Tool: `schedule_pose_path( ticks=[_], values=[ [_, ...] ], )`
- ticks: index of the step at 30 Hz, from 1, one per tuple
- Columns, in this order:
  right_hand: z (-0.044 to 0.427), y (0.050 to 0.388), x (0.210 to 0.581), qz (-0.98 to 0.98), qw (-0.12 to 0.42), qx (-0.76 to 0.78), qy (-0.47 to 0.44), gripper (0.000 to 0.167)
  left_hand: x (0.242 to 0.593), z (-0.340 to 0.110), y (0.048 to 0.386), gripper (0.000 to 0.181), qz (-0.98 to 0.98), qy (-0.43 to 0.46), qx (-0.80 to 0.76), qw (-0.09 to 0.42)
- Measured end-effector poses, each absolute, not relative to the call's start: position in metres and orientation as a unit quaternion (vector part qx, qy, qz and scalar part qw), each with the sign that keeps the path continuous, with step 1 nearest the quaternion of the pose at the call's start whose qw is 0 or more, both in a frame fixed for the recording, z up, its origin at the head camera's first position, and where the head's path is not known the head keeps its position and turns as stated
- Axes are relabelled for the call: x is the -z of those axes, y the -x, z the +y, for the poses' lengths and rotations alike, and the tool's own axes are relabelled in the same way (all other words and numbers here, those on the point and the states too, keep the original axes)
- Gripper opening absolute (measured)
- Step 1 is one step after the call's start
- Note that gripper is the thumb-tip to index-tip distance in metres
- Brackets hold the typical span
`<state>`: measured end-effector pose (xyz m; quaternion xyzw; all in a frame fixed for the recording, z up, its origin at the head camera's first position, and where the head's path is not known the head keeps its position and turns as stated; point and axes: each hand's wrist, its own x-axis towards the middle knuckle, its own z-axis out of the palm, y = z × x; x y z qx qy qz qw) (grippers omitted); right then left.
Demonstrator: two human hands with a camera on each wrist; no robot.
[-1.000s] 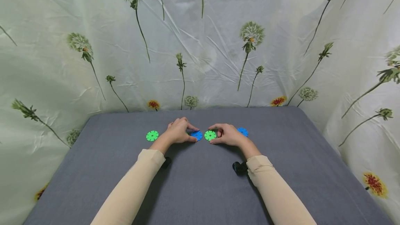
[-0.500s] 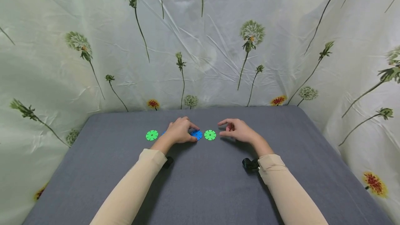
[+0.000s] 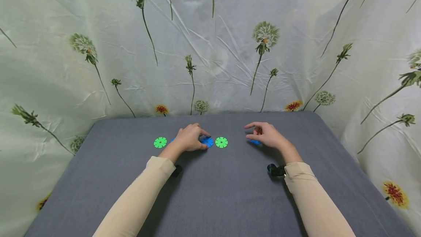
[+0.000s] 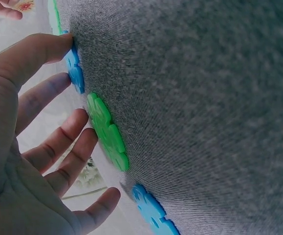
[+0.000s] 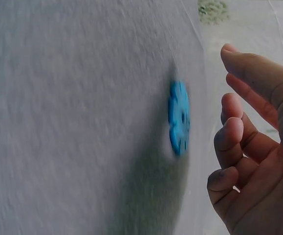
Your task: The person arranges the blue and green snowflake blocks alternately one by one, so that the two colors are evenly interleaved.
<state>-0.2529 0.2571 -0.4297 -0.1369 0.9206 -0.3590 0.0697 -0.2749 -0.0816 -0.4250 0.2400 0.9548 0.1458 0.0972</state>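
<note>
Thumb and index finger of my left hand (image 3: 188, 138) pinch the edges of a flat blue notched disc (image 3: 208, 142) lying on the table. Just right of it lies a green notched disc (image 3: 221, 142). My right hand (image 3: 265, 135) hovers over another blue disc (image 3: 255, 142), thumb and index finger apart. In the right wrist view, that blue disc (image 5: 179, 118) lies apart from the fingers. Beneath my left hand, its wrist view shows a green disc (image 4: 107, 132), hidden in the head view, and a further blue disc (image 4: 153, 210).
At the row's left end lies a green disc (image 3: 160, 142). The grey cloth-covered table (image 3: 217, 196) reaches back to a pale curtain (image 3: 223, 54) printed with dandelions. Each wrist carries a small black camera (image 3: 275, 170).
My right hand has let go of the green disc and moved right, over the right-hand blue disc. The left hand stays on its blue disc.
</note>
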Motion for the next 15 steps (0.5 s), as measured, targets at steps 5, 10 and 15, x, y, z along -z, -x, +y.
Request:
schedule_pose_path(
  ticks=[5,10,15],
  values=[
    [0.27,0.251,0.429,0.923,0.067,0.358,0.123,0.044,0.426,-0.081,0.277,0.046,0.953,-0.247,-0.148,0.094],
    [0.279,0.249,0.431,0.924,0.068,0.357,0.122,0.046,0.429,-0.077,0.279,0.052,0.947,-0.259,-0.163,0.094],
    [0.285,0.248,0.434,0.926,0.066,0.354,0.115,0.046,0.432,-0.07,0.281,0.055,0.948,-0.256,-0.163,0.093]
  ],
)
